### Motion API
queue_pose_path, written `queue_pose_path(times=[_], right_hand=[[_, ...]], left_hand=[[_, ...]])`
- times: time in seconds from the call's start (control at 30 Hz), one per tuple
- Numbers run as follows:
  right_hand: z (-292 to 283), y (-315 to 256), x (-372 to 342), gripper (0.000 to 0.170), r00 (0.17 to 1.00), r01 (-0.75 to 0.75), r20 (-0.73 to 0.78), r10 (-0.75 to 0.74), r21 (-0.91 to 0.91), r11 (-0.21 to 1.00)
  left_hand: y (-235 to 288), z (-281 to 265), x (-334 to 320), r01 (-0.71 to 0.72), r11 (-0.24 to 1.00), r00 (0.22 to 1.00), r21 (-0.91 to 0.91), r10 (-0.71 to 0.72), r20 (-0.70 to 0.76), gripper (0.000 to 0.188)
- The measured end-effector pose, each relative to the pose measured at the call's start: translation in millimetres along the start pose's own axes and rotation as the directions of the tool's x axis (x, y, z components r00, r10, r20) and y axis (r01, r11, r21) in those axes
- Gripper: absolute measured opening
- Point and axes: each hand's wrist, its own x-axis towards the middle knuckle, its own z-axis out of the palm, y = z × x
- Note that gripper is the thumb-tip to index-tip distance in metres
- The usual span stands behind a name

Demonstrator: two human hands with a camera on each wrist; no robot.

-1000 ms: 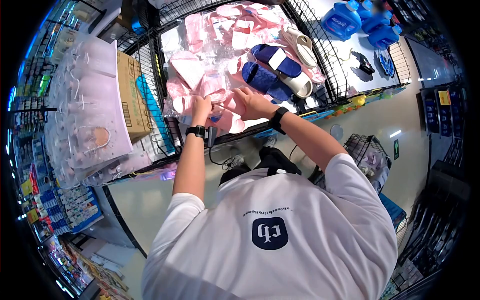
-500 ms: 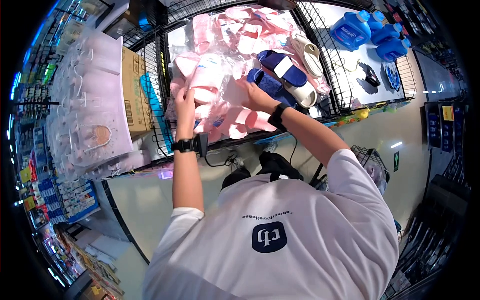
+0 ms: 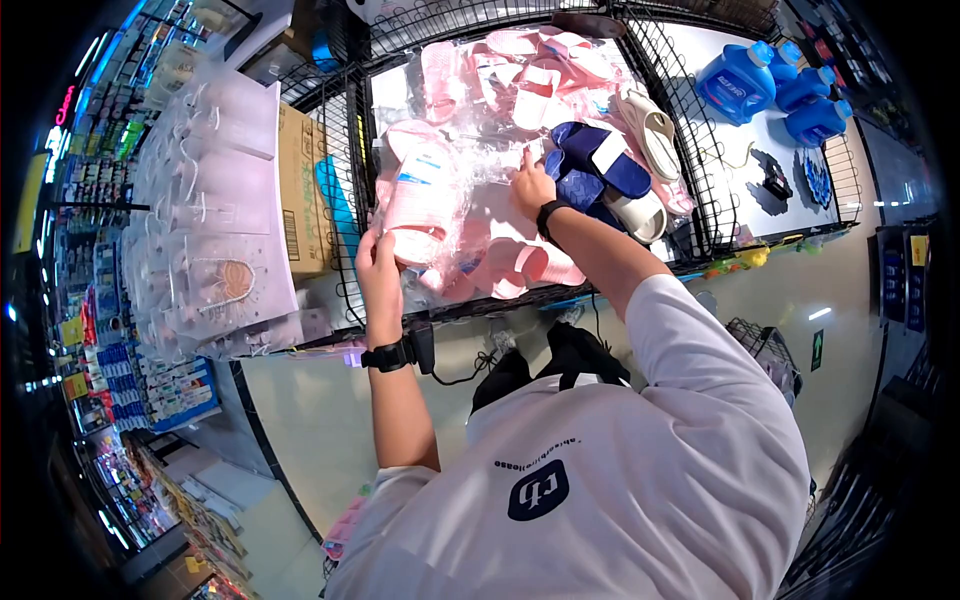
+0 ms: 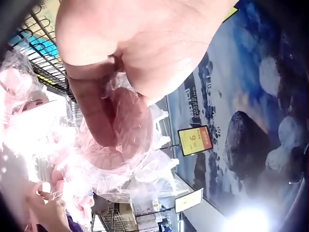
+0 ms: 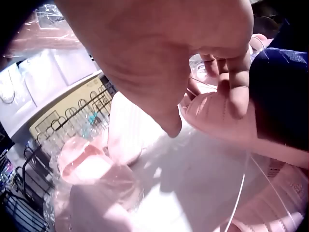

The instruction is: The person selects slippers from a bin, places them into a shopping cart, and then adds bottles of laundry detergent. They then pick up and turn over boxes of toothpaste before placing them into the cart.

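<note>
My left hand (image 3: 380, 270) grips the near end of a pink slipper (image 3: 418, 205) in a clear plastic bag, raised at the left of the display bin. In the left wrist view, thumb and fingers pinch the bagged slipper (image 4: 134, 128). My right hand (image 3: 533, 190) reaches over the bin beside a pair of navy slippers (image 3: 622, 172). Its fingertips touch the edge of another pink slipper (image 5: 217, 118) in the right wrist view, with the thumb held apart. Loose pink slippers (image 3: 505, 268) lie along the bin's front.
Black wire dividers (image 3: 690, 150) enclose the bin. More bagged pink slippers (image 3: 540, 70) lie at the back, cream slippers (image 3: 655, 140) at the right. Blue detergent bottles (image 3: 735, 85) stand beyond the right divider. A cardboard box (image 3: 302, 190) and hanging translucent bags (image 3: 225, 200) are at the left.
The left hand has drawn the bagged pink slipper up out of the pile and turned it lengthwise. My right hand has moved farther in, alongside the navy slippers.
</note>
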Motion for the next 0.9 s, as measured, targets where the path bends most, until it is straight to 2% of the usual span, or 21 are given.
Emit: queue_pose_path(times=[0.07, 0.17, 0.27, 0.33, 0.37, 0.4, 0.5, 0.53, 0.57, 0.6, 0.63, 0.67, 0.7, 0.77, 0.83, 0.87, 0.9], right_hand=[[6, 0, -5, 0.03, 0.999, 0.002, 0.051, -0.002, -0.007, 1.0], [27, 12, 3, 0.036, 0.995, 0.074, 0.062, -0.073, -0.017, 0.997], [90, 43, 28, 0.029, 0.994, 0.018, 0.104, -0.026, 0.081, 0.997], [-12, 24, 9, 0.024, 0.955, 0.268, 0.079, -0.286, 0.186, 0.945], [-51, 17, 2, 0.022, 0.929, 0.346, 0.033, -0.369, 0.28, 0.896], [-83, 11, -1, 0.021, 0.92, 0.372, -0.024, -0.39, 0.366, 0.853], [-145, -3, 1, 0.022, 0.959, 0.28, -0.145, -0.243, 0.614, 0.738], [-193, -26, -15, 0.019, 0.996, 0.02, 0.042, -0.084, 0.782, 0.623], [-194, -16, -7, 0.018, 0.993, -0.046, 0.104, -0.054, 0.766, 0.642], [-199, -14, -9, 0.017, 0.986, -0.091, 0.137, -0.093, 0.918, 0.386], [-211, -20, -14, 0.016, 0.978, -0.141, 0.154, -0.14, 0.985, 0.096], [-222, -25, -22, 0.014, 0.971, -0.229, 0.229, -0.073, 0.973, 0.017], [-228, -28, -28, 0.014, 0.975, -0.214, 0.215, -0.064, 0.977, 0.024], [-236, -31, -45, 0.016, 0.974, -0.224, 0.224, -0.022, 0.973, -0.051], [-245, -34, -64, 0.016, 0.975, -0.223, 0.223, -0.001, 0.974, -0.037], [-247, -36, -73, 0.015, 0.979, -0.183, 0.184, 0.085, 0.983, -0.025], [-249, -38, -83, 0.015, 0.975, -0.141, 0.14, 0.175, 0.99, -0.008]], left_hand=[[-1, -4, -1, 0.003, 1.0, 0.999, 0.019, -0.004, 0.035, 0.033], [-4, -5, -2, -0.003, 1.0, 1.0, 0.0, 0.003, -0.002, 0.031], [-9, -20, -1, -0.009, 0.999, 1.0, 0.037, 0.008, 0.026, 0.031], [-22, -31, 2, -0.005, 0.997, 0.999, 0.073, 0.003, 0.033, 0.033], [-30, -36, 5, -0.006, 0.999, 1.0, 0.052, 0.004, 0.024, 0.033], [-39, -41, 9, 0.0, 0.999, 0.999, 0.036, -0.001, 0.044, 0.033], [-40, -37, 11, 0.0, 1.0, 0.997, 0.006, -0.001, 0.079, 0.034], [-41, -35, 12, -0.024, 0.998, 0.994, -0.051, 0.029, 0.103, 0.033], [-43, -33, 11, -0.046, 0.993, 0.99, -0.104, 0.059, 0.128, 0.032], [-22, -20, 1, -0.042, 0.974, 0.976, -0.223, 0.087, 0.197, 0.03], [-18, -17, -3, 0.013, 0.965, 0.973, -0.26, 0.048, 0.228, 0.029], [-21, -14, -2, 0.032, 0.955, 0.96, -0.296, 0.053, 0.276, 0.029], [-18, -10, -2, 0.055, 0.943, 0.943, -0.328, 0.059, 0.326, 0.029], [-16, -2, -6, 0.071, 0.924, 0.925, -0.377, 0.081, 0.372, 0.033], [-17, 4, -8, 0.039, 0.929, 0.886, -0.367, 0.138, 0.443, 0.041], [-28, 5, -4, 0.035, 0.941, 0.89, -0.337, 0.124, 0.438, 0.05], [-32, 7, -3, 0.048, 0.94, 0.875, -0.337, 0.123, 0.469, 0.05]])
